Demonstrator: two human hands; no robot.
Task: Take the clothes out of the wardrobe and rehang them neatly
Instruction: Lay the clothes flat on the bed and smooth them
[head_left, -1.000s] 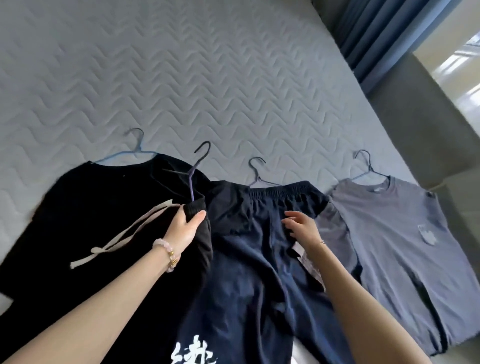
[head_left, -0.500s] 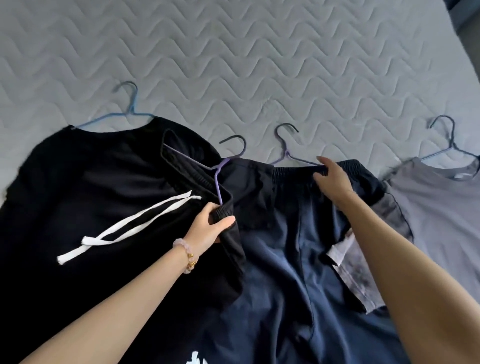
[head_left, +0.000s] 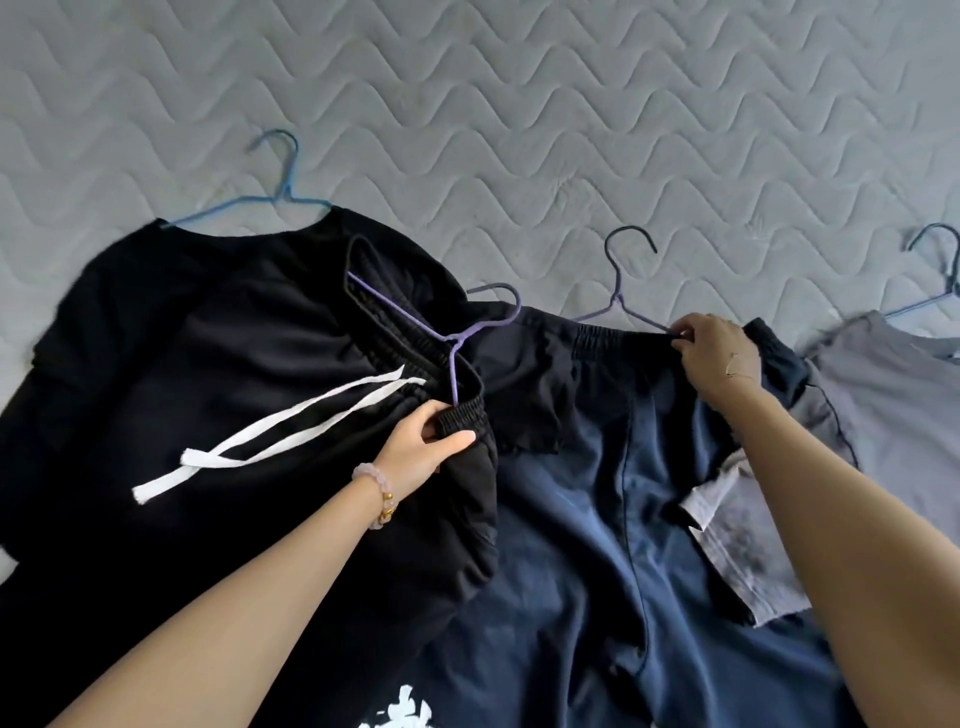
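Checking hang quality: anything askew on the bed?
Yes. The purple hanger sits skewed in the black pants, half out of the waistband, hook tilted sideways. The left hand grips that waistband; the right hand pinches the navy pants.

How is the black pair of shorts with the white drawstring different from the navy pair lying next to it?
The black shorts with the white drawstring lie over a black T-shirt; the navy shorts lie partly over a grey T-shirt. The left hand grips the black pair's waistband; the right hand pinches the navy pair's waistband. The navy shorts show no drawstring. Both have elastic waistbands and a purple wire hanger.
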